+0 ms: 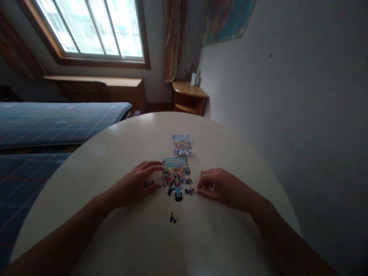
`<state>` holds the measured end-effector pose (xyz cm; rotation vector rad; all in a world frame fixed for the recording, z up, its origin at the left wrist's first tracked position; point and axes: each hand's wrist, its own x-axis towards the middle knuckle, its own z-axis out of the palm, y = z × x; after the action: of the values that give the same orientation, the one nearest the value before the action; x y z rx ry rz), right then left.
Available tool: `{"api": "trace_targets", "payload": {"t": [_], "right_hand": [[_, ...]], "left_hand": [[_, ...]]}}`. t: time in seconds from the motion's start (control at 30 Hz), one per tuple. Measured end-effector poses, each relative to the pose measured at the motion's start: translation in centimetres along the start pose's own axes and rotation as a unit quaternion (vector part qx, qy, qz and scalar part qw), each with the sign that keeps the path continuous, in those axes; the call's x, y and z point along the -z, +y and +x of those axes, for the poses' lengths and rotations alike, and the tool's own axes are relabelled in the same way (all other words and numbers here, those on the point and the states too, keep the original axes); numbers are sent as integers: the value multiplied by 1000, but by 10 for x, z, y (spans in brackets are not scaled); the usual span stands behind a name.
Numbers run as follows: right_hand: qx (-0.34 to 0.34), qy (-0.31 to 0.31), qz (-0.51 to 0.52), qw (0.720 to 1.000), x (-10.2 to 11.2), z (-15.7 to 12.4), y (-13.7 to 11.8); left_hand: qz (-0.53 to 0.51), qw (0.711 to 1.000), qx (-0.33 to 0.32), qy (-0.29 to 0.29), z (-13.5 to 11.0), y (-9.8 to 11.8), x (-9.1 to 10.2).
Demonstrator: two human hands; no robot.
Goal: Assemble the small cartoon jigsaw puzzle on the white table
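A partly assembled jigsaw puzzle [176, 170] with a colourful cartoon picture lies flat on the round white table [138, 234]. My left hand [140, 179] rests at its left side, fingers apart, the index fingertip at the puzzle's edge. A loose dark puzzle piece [149, 183] lies between that thumb and fingers. On the other side, my right hand [215, 186] is curled, its thumb and fingertips closed at a small purplish puzzle piece [191, 191] by the lower right edge. Another small piece [201, 173] shows beside its knuckles. Nearer me lies a loose puzzle piece [173, 217].
Beyond the puzzle lies a paper sheet [183, 145] with a similar picture. A bed with a plaid cover [57, 119] stands at the left, a white wall [301, 115] at the right. A corner shelf [189, 90] and a desk [123, 81] are at the back.
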<state>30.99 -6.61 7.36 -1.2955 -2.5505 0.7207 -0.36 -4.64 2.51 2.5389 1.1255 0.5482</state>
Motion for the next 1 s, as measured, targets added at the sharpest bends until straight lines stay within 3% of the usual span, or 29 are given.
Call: {"api": "trace_targets", "payload": {"t": [0.17, 0.33, 0.43, 0.57, 0.67, 0.77, 1.0], "right_hand": [[55, -33, -36, 997, -36, -2, -50], [81, -65, -82, 991, -51, -3, -66], [77, -61, -49, 994, -32, -9, -55], [-78, 23, -60, 995, 9, -22, -13], [-173, -13, -38, 984, 27, -29, 20], [-193, -50, 11, 980, 29, -31, 34], [-183, -49, 21, 982, 20, -25, 24]], "left_hand": [[-8, 999, -49, -3, 3, 6, -12], [-1, 998, -60, -28, 3, 11, -16], [12, 998, -58, -37, 4, 13, -17], [27, 998, -43, -42, 5, 17, -16], [32, 998, -37, -45, 5, 22, -16], [28, 997, -49, -45, 5, 25, -17], [39, 998, -38, -41, 4, 28, -20]]}}
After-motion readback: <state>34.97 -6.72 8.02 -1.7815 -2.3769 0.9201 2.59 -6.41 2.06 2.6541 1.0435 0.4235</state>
